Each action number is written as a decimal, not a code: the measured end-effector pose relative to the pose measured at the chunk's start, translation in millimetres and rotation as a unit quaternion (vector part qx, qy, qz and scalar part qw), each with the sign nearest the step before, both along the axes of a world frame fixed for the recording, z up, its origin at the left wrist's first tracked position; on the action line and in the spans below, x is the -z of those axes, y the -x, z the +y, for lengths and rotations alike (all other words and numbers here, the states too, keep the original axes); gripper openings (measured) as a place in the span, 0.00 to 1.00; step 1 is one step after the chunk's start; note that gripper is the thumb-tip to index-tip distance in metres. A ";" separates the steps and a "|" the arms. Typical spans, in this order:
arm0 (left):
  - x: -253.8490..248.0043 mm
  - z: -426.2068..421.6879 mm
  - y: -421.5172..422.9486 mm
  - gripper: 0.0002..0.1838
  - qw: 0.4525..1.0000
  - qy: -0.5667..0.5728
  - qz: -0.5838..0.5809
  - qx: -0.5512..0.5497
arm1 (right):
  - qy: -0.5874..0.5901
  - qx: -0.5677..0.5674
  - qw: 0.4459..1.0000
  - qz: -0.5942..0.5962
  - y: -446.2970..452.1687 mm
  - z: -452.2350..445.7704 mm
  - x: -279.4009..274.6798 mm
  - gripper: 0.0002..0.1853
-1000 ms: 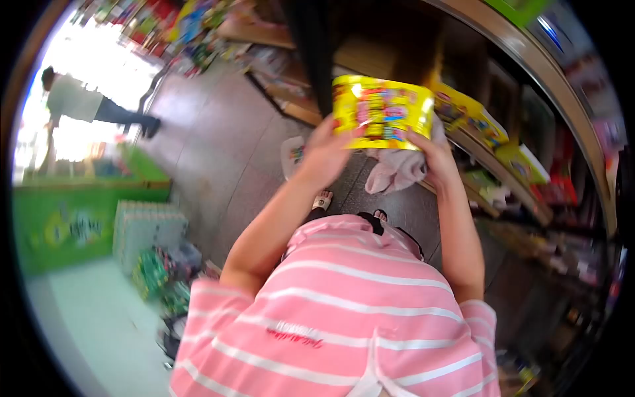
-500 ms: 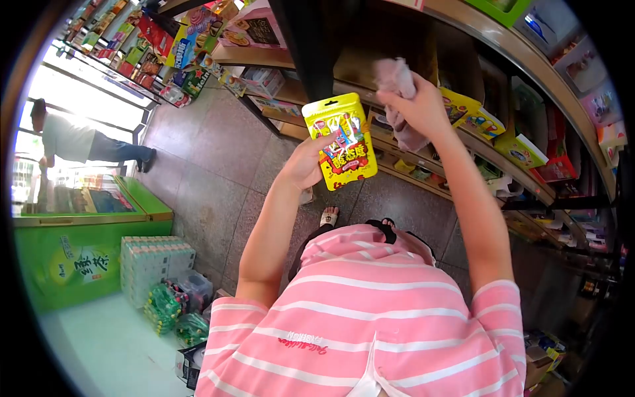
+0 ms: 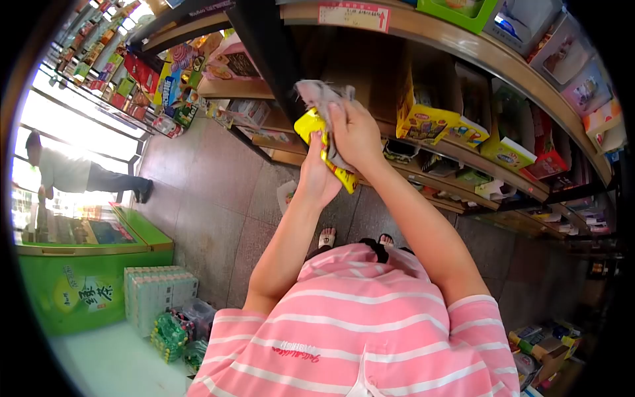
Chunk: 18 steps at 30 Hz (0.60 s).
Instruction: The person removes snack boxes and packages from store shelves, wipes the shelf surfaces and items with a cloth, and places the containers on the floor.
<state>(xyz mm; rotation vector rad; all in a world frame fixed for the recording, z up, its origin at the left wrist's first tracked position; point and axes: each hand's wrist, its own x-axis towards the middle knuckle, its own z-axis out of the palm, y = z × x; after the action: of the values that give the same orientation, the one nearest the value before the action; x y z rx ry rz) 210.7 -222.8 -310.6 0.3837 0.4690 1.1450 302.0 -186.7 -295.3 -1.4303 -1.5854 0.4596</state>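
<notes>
While the yellow packet (image 3: 307,124) is up in both hands with the grey cloth (image 3: 321,94) against it, work looks partway through, as a judgement. Done: packet in one hand, cloth in the other, the two in contact. Left: neither is set down, and cloth contact is not finished with. How much of the packet's surface has been covered, can't tell; cloth and fingers hide most of it.

Packet sits in the left hand (image 3: 320,175), which is closed round it, thumb across the near face; it is tilted, upper end and lower corner sticking out past the fingers. Right hand (image 3: 357,137) is curled tight on the cloth, just right of the packet, cloth bunched between that hand and the packet, a loose end poking out above it. Whether right fingertips touch the packet directly, can't tell.

Around the packet: dark shelf post (image 3: 264,56) above and left of it; yellow display boxes (image 3: 430,124) on the shelf to its right; green freezer (image 3: 46,301) well apart, lower left; another person (image 3: 66,171) far left of it, by the bright doorway.
</notes>
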 end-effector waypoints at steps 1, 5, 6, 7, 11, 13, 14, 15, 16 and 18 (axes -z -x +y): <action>2.0 -0.8 3.9 0.27 1.000 -0.002 0.000 -0.002 | -0.002 -0.002 1.000 0.000 -7.9 5.1 3.4 0.19; -7.2 4.4 30.7 0.25 0.997 -0.014 -0.021 0.069 | 0.107 0.039 0.986 0.125 -50.6 12.1 42.6 0.22; -8.5 12.1 33.7 0.24 0.998 -0.014 0.010 0.057 | 0.138 -0.002 0.945 0.296 -58.4 18.6 72.5 0.22; -8.2 18.1 36.5 0.23 0.998 -0.010 0.041 0.046 | 0.235 -0.069 0.835 0.493 -62.9 8.1 60.5 0.23; 22.4 44.1 8.3 0.18 0.836 -0.116 0.520 -0.133 | 0.255 -0.227 0.585 0.736 -52.1 -6.8 41.3 0.26; 38.5 52.9 -12.4 0.17 0.688 -0.291 0.592 -0.302 | 0.185 -0.227 0.637 0.713 -35.1 -19.1 23.2 0.25; 38.2 54.5 -9.7 0.17 0.647 -0.316 0.646 -0.252 | 0.236 -0.203 0.672 0.672 -34.5 -22.4 25.0 0.25; 37.6 54.9 -16.7 0.17 0.683 -0.291 0.621 -0.253 | 0.280 -0.180 0.708 0.623 -37.6 -21.5 23.8 0.24; 41.9 58.2 -20.8 0.17 0.685 -0.292 0.618 -0.253 | 0.249 -0.162 0.741 0.602 -37.4 -23.4 22.2 0.23; 57.1 68.3 -27.7 0.18 0.680 -0.303 0.611 -0.270 | 0.207 -0.152 0.775 0.578 -40.5 -25.4 31.2 0.22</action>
<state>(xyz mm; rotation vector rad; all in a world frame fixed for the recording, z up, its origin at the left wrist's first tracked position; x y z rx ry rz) 238.4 -154.5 -367.7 1.7506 1.4512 1.4883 342.4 -212.1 -326.5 -0.7932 -0.6606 1.5981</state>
